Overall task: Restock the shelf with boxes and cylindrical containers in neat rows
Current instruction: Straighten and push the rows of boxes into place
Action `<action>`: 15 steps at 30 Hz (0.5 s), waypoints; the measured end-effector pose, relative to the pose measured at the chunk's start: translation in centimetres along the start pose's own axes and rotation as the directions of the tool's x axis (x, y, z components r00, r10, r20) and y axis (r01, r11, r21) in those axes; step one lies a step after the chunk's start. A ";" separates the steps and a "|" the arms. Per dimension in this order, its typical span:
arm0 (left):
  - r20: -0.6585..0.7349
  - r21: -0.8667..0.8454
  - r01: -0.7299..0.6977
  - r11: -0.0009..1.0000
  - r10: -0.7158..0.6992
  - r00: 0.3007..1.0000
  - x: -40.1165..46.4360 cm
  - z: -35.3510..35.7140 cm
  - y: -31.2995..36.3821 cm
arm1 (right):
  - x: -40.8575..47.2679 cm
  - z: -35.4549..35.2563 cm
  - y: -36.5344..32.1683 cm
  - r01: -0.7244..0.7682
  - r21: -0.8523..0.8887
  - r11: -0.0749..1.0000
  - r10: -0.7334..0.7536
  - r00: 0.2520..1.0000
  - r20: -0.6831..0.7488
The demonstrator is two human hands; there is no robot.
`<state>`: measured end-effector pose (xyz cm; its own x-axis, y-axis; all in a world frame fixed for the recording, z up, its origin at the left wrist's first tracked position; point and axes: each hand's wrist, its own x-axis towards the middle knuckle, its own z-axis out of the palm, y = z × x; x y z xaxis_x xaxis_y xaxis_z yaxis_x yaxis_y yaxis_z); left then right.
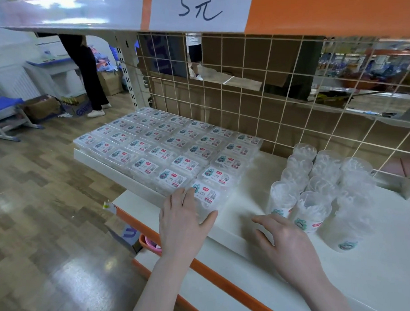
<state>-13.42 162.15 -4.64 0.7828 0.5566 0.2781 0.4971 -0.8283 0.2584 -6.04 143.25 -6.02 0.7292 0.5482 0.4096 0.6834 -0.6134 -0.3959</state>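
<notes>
The flat clear plastic boxes with white printed labels (pixel 174 144) are being kept in tight rows on the left part of the white metal shelf (pixel 244 204). The nearest box (pixel 207 197), at the front corner of the block, is being touched by the left hand (pixel 184 222), its fingers straight and spread. The right hand (pixel 287 243) is being held relaxed, holding nothing, just beside the clear cylindrical plastic containers (pixel 320 184) that are being kept upright in rows before the wire grid backing (pixel 261 87).
</notes>
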 end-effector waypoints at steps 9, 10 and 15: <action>-0.110 -0.150 -0.130 0.980 0.114 0.987 2.5 -1.1 -5.5 | 2.5 2.6 -4.0 -0.098 -0.098 0.990 0.091 0.993 -0.078; -0.127 -0.165 -0.152 0.975 0.132 0.983 3.1 -1.2 -6.2 | 2.9 2.9 -4.5 -0.122 -0.102 0.987 0.111 0.988 -0.103; -0.216 -0.219 -0.308 0.926 0.262 0.940 7.9 -1.3 -11.8 | 5.1 5.6 -8.4 -0.255 -0.116 0.960 0.220 0.943 -0.249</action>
<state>-13.56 176.39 -4.32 0.7857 0.3201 0.5294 0.1370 -0.9245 0.3557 -7.92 154.33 -5.18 0.8297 0.2407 0.5037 0.4665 -0.7945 -0.3888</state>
